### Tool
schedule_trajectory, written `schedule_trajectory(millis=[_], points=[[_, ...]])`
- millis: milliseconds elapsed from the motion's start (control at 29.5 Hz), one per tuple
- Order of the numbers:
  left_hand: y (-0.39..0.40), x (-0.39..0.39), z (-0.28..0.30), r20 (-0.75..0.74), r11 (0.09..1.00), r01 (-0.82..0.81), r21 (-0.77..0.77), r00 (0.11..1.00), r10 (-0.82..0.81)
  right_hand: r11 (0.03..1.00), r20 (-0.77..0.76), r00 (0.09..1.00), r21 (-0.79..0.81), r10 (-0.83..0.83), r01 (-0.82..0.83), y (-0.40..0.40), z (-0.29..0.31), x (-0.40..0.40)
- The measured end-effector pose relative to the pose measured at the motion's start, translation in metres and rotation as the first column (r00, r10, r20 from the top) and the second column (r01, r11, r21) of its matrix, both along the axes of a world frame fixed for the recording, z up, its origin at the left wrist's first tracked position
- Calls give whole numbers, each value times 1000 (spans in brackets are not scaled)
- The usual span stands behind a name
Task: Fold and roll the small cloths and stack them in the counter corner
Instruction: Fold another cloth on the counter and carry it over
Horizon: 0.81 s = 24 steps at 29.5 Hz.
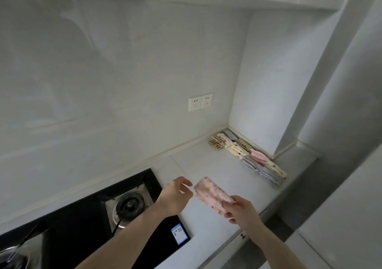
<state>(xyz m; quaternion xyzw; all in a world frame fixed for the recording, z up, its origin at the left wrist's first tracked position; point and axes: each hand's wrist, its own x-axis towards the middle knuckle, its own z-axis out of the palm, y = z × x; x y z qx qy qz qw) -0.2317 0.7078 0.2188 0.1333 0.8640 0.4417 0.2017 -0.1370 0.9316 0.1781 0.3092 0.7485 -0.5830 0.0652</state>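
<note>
Pink speckled cloth (213, 194), rolled up, is held over the counter (206, 163) w/ its near end pinched in the right hand (240, 210). Left hand (175, 194) is just beside the roll's far end, fingers loosely curled, holding nothing. Rolled cloths (248, 153) (checked, cream, grey, pink) lie in rows in the counter corner, against the wall. Stove (128, 204) sits to the left.

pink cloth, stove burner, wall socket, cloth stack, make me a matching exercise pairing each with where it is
Things:
1. pink speckled cloth
2. stove burner
3. wall socket
4. stack of rolled cloths

Places:
A. on the back wall above the counter
B. in the counter corner
C. held by the right hand
D. left of the left hand

Pairs: 1-C, 2-D, 3-A, 4-B
</note>
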Motion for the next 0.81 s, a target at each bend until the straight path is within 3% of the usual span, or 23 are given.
schedule_trajectory(millis=[203, 508, 643, 677, 745, 812], points=[[24, -51, -18, 29, 998, 13, -62, 1000, -11, 938, 82, 955, -182, -285, 296, 50, -23, -53], [80, -98, -54, 110, 990, -117, -79, 986, 126, 917, 258, 903, -114, -345, 383, 130, -92, -150], [107, -119, -66, 94, 975, -199, -103, 974, 208, 933, 287, 917, -150, -276, 328, 175, -115, -199], [112, -124, -69, 89, 971, -212, -108, 971, 222, 915, 253, 926, -220, -280, 337, 186, -122, -212], [118, -133, -74, 78, 964, -232, -128, 967, 243, 723, 267, 882, -506, -388, 470, 206, -139, -239], [119, -139, -78, 73, 954, -262, -145, 959, 274, 957, 192, 971, -225, -141, 184, 217, -128, -250]])
